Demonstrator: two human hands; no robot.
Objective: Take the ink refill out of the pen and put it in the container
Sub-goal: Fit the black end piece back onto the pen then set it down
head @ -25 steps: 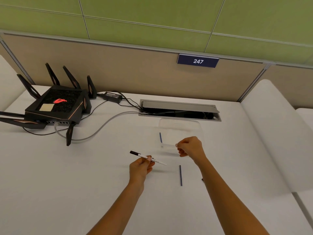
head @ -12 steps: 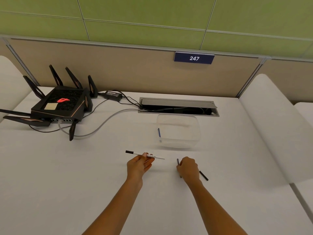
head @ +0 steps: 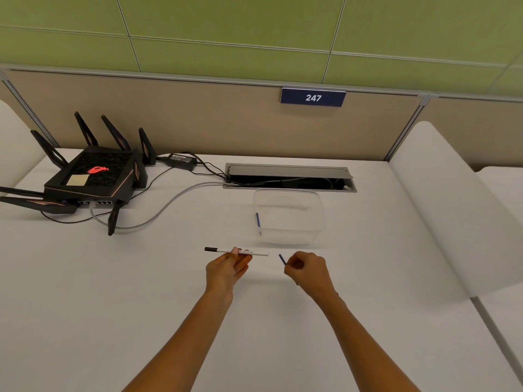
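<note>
My left hand (head: pixel 227 268) pinches a white pen (head: pixel 240 252) with a black end. The pen lies level above the table, black end to the left. My right hand (head: pixel 307 271) is closed on a thin blue stick (head: pixel 281 259), whose upper end pokes out toward the pen's open tip. A small gap separates the stick from the pen. Just beyond both hands stands a clear plastic container (head: pixel 308 236). Inside it, a blue ink refill (head: pixel 257 220) rests against the left wall.
A black router (head: pixel 93 176) with several antennas sits at the far left, with cables (head: pixel 158 213) running to an open cable hatch (head: pixel 288 178) behind the container. White padded dividers flank the desk (head: pixel 441 210). A panel with plate 247 closes the back.
My right hand left the container, came down onto the blue stick lying on the table and has lifted it. My left hand kept hold of the pen and levelled it.
</note>
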